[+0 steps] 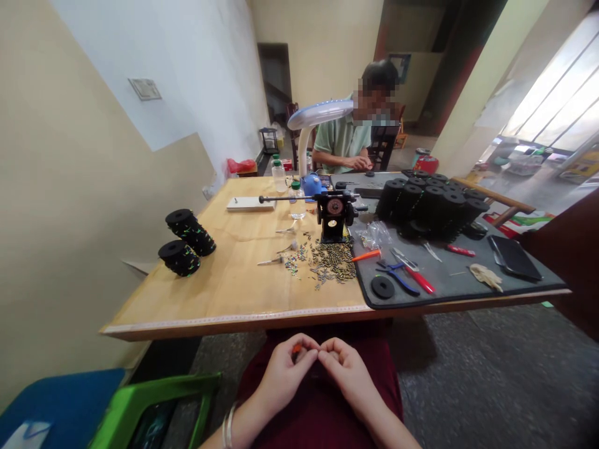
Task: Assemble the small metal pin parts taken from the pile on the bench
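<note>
My left hand and my right hand meet fingertip to fingertip above my dark red lap, in front of the table edge. Each is closed in a pinch. A small orange thing shows inside the curled fingers of my left hand. Whatever lies between the touching fingertips is too small to make out. Beyond the hands, on the wooden table, are a heap of small metallic pieces and a black hand-cranked device.
Black spools stand at the left and in a large group on the grey mat, with blue-handled pliers and an orange tool. A lamp rises behind. A person sits opposite. A green stool is lower left.
</note>
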`<action>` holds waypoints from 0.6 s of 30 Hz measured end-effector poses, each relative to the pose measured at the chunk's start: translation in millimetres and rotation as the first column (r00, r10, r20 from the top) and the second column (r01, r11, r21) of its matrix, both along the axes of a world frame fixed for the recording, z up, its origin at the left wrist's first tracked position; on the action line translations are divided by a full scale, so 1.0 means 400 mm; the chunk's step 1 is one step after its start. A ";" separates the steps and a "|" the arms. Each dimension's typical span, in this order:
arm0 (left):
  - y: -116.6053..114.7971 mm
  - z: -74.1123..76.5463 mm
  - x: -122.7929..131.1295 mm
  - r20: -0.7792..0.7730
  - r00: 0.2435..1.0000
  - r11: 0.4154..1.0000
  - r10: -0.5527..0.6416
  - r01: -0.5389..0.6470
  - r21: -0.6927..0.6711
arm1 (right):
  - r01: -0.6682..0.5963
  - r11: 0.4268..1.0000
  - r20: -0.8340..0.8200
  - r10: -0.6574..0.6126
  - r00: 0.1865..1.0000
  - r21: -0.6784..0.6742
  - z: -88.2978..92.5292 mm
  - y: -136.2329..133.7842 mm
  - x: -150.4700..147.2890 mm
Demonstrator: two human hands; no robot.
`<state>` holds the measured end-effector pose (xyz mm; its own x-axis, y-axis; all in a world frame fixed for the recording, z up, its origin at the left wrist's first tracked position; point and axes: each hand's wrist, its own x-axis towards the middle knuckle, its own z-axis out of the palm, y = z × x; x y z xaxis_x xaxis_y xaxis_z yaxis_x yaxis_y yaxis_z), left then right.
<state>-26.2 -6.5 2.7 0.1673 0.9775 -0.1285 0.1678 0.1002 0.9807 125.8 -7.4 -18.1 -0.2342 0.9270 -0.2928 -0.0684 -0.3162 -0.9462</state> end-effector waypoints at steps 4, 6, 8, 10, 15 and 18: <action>0.008 -0.001 -0.010 0.071 0.997 1.000 0.029 -0.029 -0.012 | -0.069 0.996 0.108 0.062 0.992 0.057 -0.002 -0.004 0.003; 0.010 -0.004 -0.010 0.073 0.996 0.998 0.053 -0.052 -0.023 | -0.065 0.995 0.136 0.053 0.989 0.080 0.001 -0.007 0.002; 0.011 -0.008 -0.009 0.078 0.995 0.998 0.067 -0.065 -0.023 | -0.054 0.994 0.160 0.039 0.986 0.091 0.006 -0.009 -0.001; 0.012 -0.011 -0.007 0.081 0.993 0.997 0.080 -0.079 -0.017 | -0.042 0.995 0.173 0.026 0.985 0.093 0.012 -0.009 -0.003; 0.020 -0.022 -0.015 0.097 0.984 0.988 0.150 -0.151 0.004 | -0.012 0.997 0.149 0.000 0.989 0.079 0.015 -0.007 0.001; 0.029 -0.024 -0.032 0.124 0.962 0.969 0.242 -0.246 0.012 | 0.029 0.998 0.114 -0.035 0.993 0.053 0.003 -0.007 0.007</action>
